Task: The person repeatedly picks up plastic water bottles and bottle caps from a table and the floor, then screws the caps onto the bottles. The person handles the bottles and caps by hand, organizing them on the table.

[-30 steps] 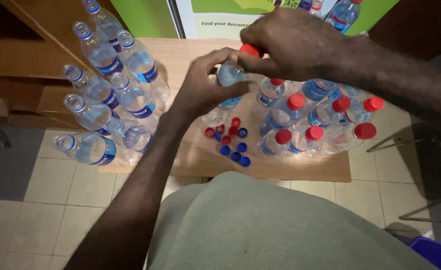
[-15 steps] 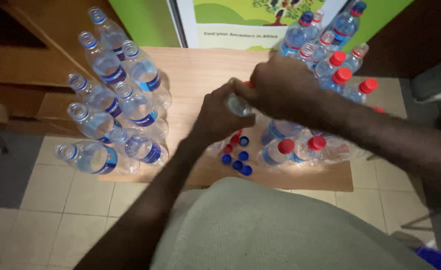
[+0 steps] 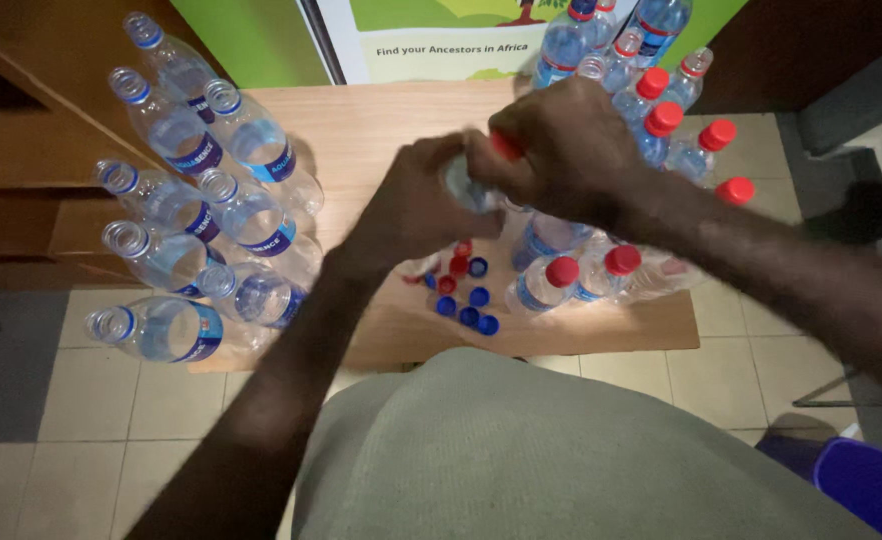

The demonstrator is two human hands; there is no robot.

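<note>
My left hand (image 3: 416, 205) grips a clear plastic bottle (image 3: 464, 185) above the middle of a small wooden table (image 3: 381, 120). My right hand (image 3: 561, 150) is closed over the bottle's top on a red cap (image 3: 504, 146). Both hands are blurred. Just below them lies a small pile of loose red and blue caps (image 3: 463, 295). Several uncapped bottles with blue labels (image 3: 211, 215) stand at the table's left. Several bottles with red caps (image 3: 661, 110) stand at the right and near the front edge.
A poster (image 3: 441, 30) and a green wall stand behind the table. Wooden furniture (image 3: 31, 120) is at the left. The floor is tiled; a purple container (image 3: 861, 480) sits at the bottom right. My lap in grey cloth (image 3: 521, 450) fills the foreground.
Both hands with the bottle have shifted slightly down and left in the view as the camera moved. The red cap stays under my right hand's fingers.
</note>
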